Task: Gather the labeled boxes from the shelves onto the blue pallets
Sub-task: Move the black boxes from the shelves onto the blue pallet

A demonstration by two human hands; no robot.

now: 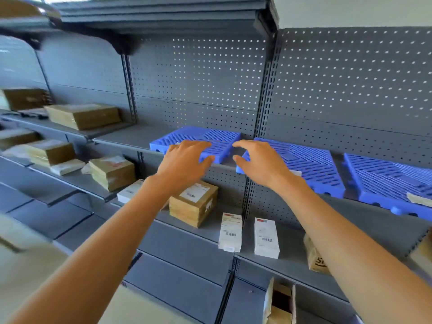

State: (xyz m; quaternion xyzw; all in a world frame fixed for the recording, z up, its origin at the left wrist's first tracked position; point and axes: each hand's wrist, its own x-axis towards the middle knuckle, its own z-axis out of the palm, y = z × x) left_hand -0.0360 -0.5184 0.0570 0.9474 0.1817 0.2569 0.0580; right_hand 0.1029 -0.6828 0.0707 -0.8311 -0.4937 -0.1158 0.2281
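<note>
Blue pallets (304, 160) lie bare along the shelf (131, 136), left hand (187, 157) and right hand (259, 160) spread open over them holding nothing, apparently squaring them for boxes (194, 202) below.

— What sort of place is this?
— A stockroom or shop backroom: grey metal shelving (187, 232) on slotted uprights, perforated back panels (327, 85) behind.
— And on the shelves?
— Taped cardboard boxes (193, 203) with barcode labels at left, blue plastic pallets (311, 160) along the upper shelf at right.
</note>
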